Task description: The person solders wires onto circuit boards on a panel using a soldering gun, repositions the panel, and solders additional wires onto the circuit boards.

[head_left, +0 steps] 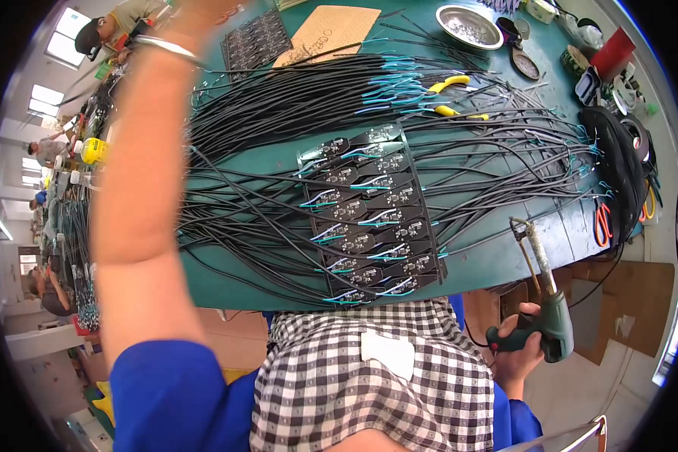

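My right hand is wrapped round the dark green grip of a soldering gun, its long tip and thin feed tube pointing up over the bench edge. My left arm stretches forward across the left side. Smeared by motion, my left hand is cut off by the top edge, near a dark sheet of circuit boards; its fingers cannot be made out. In front of me lies a panel of black circuit boards, with black cables running to it from both sides and blue and white wire ends on the boards.
A thick bundle of black cables lies behind the panel, beside yellow-handled pliers. Farther back are brown cardboard and a metal bowl. Red-handled scissors and a black bag-like object are at right. Other people work at far left.
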The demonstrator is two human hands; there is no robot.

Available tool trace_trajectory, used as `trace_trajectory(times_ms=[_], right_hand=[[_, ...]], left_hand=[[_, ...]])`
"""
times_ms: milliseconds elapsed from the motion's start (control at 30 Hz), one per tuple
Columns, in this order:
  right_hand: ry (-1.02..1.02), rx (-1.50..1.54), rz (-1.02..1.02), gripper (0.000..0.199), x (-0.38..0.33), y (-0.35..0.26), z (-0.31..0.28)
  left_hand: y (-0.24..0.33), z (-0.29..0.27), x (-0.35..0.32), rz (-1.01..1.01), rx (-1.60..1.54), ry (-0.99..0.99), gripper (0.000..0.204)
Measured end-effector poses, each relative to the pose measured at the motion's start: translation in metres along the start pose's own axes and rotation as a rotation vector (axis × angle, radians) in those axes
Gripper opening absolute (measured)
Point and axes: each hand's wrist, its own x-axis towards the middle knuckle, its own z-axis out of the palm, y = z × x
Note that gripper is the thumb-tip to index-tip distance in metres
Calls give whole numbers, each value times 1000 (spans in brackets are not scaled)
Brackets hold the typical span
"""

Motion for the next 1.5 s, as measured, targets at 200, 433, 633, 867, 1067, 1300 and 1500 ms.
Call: trace_trajectory(times_ms=[200, 433, 633, 867, 1067, 1300, 1500], right_hand=[[113, 59, 73, 53, -3, 12, -12], [48, 123, 36, 50, 23, 15, -3], [134, 154, -34, 49, 29, 1, 16], [298, 219, -94, 48, 8, -24, -7], [240, 326, -339, 40, -8, -22, -54], [445, 353, -361, 45, -16, -14, -58], [419, 363, -422, 44, -19, -10, -64]], left_hand=[[107, 108, -83, -152, -527, -633, 17], [146, 34, -47, 285, -881, -350, 66], [228, 37, -83, 559, -870, -551, 64], [166, -45, -12, 563, -957, -968, 33], [109, -112, -34, 329, -788, -944, 30], [124, -163, -29, 75, -692, -1058, 26], [108, -170, -15, -194, -804, -1059, 24]])
